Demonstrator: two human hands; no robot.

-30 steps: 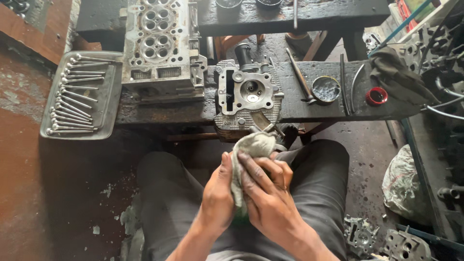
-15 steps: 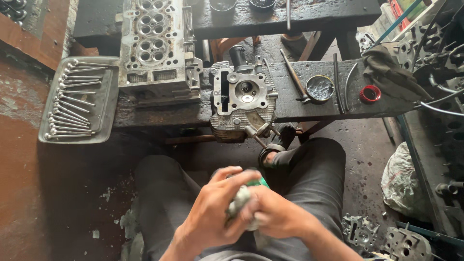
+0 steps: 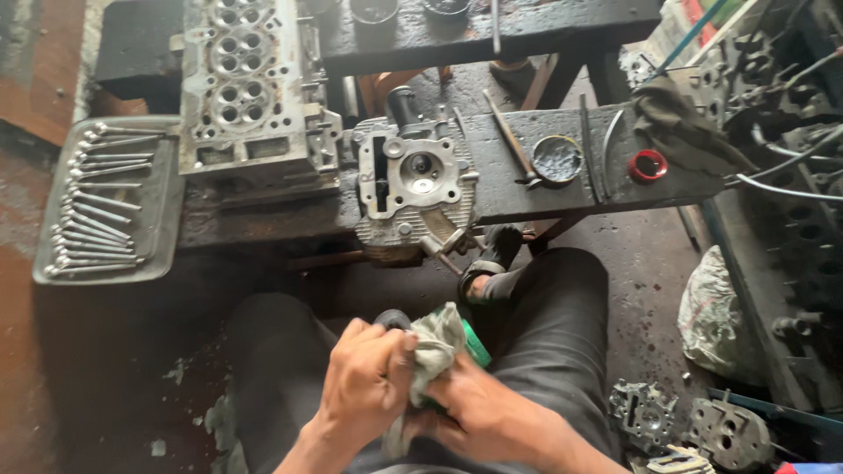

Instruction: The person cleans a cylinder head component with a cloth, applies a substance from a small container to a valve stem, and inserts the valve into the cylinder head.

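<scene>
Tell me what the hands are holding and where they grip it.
Both hands, left hand and right hand, clutch a grey rag bunched around a green object; what that object is cannot be told.

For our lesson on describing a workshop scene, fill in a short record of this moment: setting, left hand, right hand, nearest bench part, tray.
setting: dark greasy wooden workbench, person seated before it
left hand: gripping a crumpled grey cloth
right hand: clasping the cloth's other side, with a green object partly hidden
nearest bench part: small grey metal cylinder head
tray: flat grey metal tray holding long bolts
</scene>
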